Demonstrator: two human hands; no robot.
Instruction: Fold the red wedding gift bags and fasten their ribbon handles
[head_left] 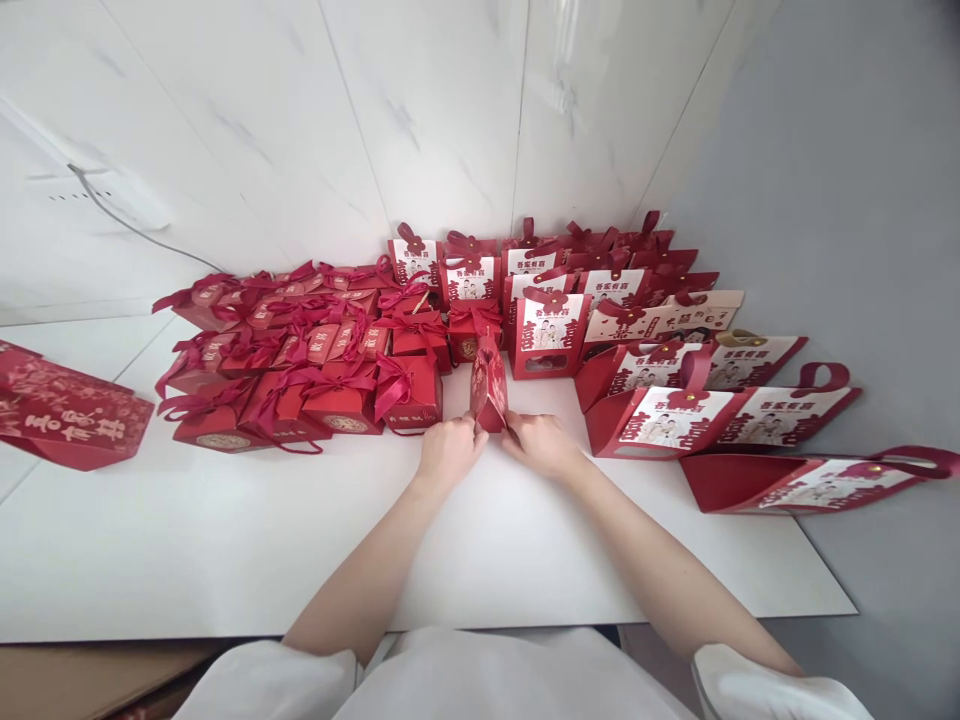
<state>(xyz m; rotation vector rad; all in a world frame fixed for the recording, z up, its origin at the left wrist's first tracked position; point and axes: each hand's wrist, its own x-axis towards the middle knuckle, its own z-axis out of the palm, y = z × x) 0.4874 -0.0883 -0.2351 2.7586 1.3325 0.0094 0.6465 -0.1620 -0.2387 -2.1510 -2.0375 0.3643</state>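
Observation:
Between my two hands a small red gift box (490,388) with a pale pattern stands on the white table (480,540). My left hand (453,447) grips its lower left edge with closed fingers. On the opposite side, my right hand (541,444) pinches the lower right edge. Just behind it sits another red box (472,332) topped with a bow. Left of my hands are rows of ribboned red boxes (341,395). To the right stand red gift boxes with white printed fronts, the nearest being an upright one (551,335) with a small window.
A patterned red box (75,410) lies at the far left. More handled boxes (671,420) lean at the right, one (817,485) close to the table's right end. A marbled wall (450,110) rises behind, with a grey cable (142,232) running down it.

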